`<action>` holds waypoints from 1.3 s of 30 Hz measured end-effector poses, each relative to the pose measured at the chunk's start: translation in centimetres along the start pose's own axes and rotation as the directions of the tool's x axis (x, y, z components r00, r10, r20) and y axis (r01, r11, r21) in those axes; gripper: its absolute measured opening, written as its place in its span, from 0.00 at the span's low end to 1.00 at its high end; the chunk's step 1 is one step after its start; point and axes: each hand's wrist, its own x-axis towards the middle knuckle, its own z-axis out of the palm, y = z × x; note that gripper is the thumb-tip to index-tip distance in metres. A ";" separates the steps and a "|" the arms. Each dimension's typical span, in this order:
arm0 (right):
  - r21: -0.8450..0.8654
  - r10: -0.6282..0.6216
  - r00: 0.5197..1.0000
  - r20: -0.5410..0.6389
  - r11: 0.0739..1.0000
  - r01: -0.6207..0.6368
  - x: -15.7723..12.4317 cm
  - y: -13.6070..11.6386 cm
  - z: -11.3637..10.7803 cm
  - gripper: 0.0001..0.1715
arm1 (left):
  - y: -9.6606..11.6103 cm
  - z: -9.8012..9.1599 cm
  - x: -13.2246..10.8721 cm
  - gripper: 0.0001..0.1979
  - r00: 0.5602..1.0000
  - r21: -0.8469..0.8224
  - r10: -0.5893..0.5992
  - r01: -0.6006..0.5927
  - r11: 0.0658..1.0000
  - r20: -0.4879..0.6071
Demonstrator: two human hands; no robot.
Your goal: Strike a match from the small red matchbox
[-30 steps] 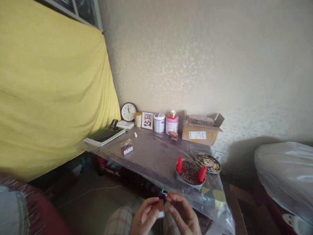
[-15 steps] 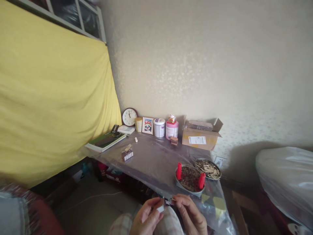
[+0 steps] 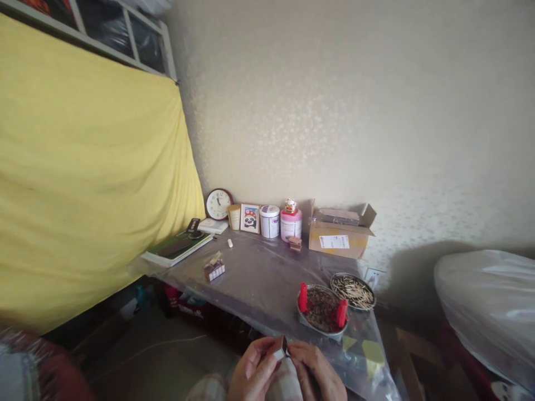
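My left hand is closed round a small matchbox, its white side and dark end showing between thumb and fingers. Close against the box's right end is my right hand, fingers pinched together; whatever is between the fingertips is hidden. Both hands are above my lap, in front of the table edge. Beyond them stands a metal bowl of brownish bits with two red clips on its rim. Behind that bowl, a round dish holds many loose matchsticks.
On the plastic-covered table are a small stack of matchboxes, a green book, and a white eraser-like piece. A clock, picture frame, tins and cardboard box line the wall. A plastic-covered bundle stands right.
My right hand has moved left, bringing its fingertips up to the matchbox. The thin pale stick seen in its pinch earlier is now out of sight. The camera view has shifted slightly.
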 end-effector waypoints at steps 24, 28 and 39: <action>-0.097 -0.168 0.975 -0.143 0.983 0.155 2.4 -3.4 -4.5 0.17 | 0.4 2.6 -0.8 0.19 1.000 0.120 0.010 -0.008 0.993 -0.015; -0.223 -0.178 0.984 -0.002 0.959 0.173 1.9 -0.5 -4.0 0.13 | 0.4 3.2 -1.2 0.18 0.998 0.166 0.039 -0.048 0.985 0.053; -0.055 0.252 0.863 -0.438 0.950 -0.306 1.6 2.5 -7.8 0.07 | -1.0 1.8 -1.4 0.17 0.997 0.188 -0.016 0.002 0.982 0.074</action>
